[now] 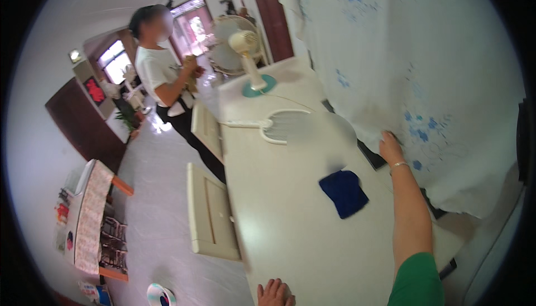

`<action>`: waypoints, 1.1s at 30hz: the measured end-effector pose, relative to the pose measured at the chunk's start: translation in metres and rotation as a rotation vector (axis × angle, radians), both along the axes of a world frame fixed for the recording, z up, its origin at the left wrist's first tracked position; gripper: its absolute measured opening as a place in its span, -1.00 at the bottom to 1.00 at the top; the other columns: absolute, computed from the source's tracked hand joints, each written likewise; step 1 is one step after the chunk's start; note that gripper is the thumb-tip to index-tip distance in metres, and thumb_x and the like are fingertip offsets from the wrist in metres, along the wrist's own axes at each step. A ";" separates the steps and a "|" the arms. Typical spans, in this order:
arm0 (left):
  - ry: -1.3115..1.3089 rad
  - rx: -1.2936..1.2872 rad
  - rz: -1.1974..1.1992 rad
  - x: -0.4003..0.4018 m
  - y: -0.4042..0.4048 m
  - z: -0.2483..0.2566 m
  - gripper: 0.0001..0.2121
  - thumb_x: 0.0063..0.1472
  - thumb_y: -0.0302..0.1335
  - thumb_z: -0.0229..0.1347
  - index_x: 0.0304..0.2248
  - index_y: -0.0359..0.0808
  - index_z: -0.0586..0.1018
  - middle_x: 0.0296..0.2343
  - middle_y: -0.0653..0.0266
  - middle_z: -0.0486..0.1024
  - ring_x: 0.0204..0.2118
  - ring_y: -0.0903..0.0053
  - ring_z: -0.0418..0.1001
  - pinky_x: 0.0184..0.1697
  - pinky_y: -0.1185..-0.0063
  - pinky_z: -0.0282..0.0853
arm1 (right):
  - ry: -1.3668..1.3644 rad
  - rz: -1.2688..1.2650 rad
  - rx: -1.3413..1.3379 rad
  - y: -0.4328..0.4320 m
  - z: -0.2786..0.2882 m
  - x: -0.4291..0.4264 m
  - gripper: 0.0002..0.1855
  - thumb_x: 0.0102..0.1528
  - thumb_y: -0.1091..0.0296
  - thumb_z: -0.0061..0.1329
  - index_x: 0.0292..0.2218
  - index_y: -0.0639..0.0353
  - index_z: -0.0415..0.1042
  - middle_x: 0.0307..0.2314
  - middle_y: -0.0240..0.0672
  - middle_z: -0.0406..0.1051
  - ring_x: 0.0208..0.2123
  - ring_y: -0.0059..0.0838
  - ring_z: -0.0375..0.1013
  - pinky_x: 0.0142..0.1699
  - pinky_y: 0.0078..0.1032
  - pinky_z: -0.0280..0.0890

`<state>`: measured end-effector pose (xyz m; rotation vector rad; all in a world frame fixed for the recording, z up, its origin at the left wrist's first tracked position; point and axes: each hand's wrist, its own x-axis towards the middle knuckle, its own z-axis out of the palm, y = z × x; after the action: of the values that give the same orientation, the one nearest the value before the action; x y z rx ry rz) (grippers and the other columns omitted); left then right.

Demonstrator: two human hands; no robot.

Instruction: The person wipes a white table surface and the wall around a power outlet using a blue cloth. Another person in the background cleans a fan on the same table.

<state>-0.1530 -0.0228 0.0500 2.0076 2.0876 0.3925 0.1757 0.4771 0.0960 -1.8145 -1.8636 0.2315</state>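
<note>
My right hand point(390, 149) grips a fold near the lower part of a white cloth point(360, 59) with blue flower prints. The cloth hangs over something large, and black feet point(372, 155) show below its hem. At the bottom of the view, my left hand point(275, 292) rests on the edge of a long cream table point(284, 222), holding nothing. A folded navy cloth point(344, 193) lies on the tabletop to the left of my right forearm. Beyond it is a white racket-shaped swatter point(243, 124), partly hidden by a blurred patch.
A small cream fan point(251, 61) on a green base stands at the table's far end. Two cream chairs point(211, 214) line the left side. A person point(157, 71) in a white top stands past them. A bucket point(159, 294) sits on the floor.
</note>
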 end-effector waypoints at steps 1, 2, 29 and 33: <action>-0.014 0.029 -0.028 0.002 0.003 -0.003 -0.50 0.05 -0.28 0.05 -0.03 -0.33 0.30 0.03 -0.02 0.20 0.12 0.06 0.08 0.10 -0.03 -0.06 | -0.072 0.017 0.047 -0.007 0.006 0.009 -0.54 0.04 0.44 -0.22 0.02 0.22 0.25 0.01 -0.11 0.21 0.02 -0.08 0.23 0.07 -0.25 0.19; -0.019 0.059 -0.049 0.003 0.005 -0.004 -0.50 0.05 -0.28 0.05 -0.03 -0.33 0.30 0.03 -0.02 0.20 0.12 0.06 0.08 0.10 -0.02 -0.07 | -0.156 0.006 0.089 -0.013 0.004 0.024 -0.56 0.04 0.44 -0.21 -0.01 0.22 0.27 0.00 -0.11 0.23 0.00 -0.09 0.26 0.04 -0.25 0.22; -0.010 0.061 -0.058 0.002 0.006 -0.006 -0.51 0.06 -0.27 0.04 -0.04 -0.33 0.31 0.02 -0.01 0.20 0.11 0.05 0.08 0.09 -0.04 -0.09 | -0.022 0.239 -0.014 -0.152 -0.041 -0.064 -0.62 -0.15 0.30 0.05 -0.22 0.16 0.45 -0.29 -0.17 0.35 -0.27 -0.14 0.37 -0.20 -0.30 0.31; 0.006 0.084 -0.063 -0.002 0.007 -0.012 -0.50 0.05 -0.26 0.05 -0.04 -0.33 0.31 0.03 -0.02 0.20 0.11 0.05 0.08 0.09 -0.04 -0.08 | 0.268 0.039 -0.009 -0.109 -0.028 -0.030 -0.72 -0.12 0.34 -0.01 -0.34 0.28 0.48 -0.36 -0.05 0.41 -0.32 -0.09 0.40 -0.17 -0.34 0.31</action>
<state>-0.1550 -0.0162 0.0379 2.1181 2.0369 0.4705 0.1462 0.3679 0.0684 -1.6621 -1.7121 0.4733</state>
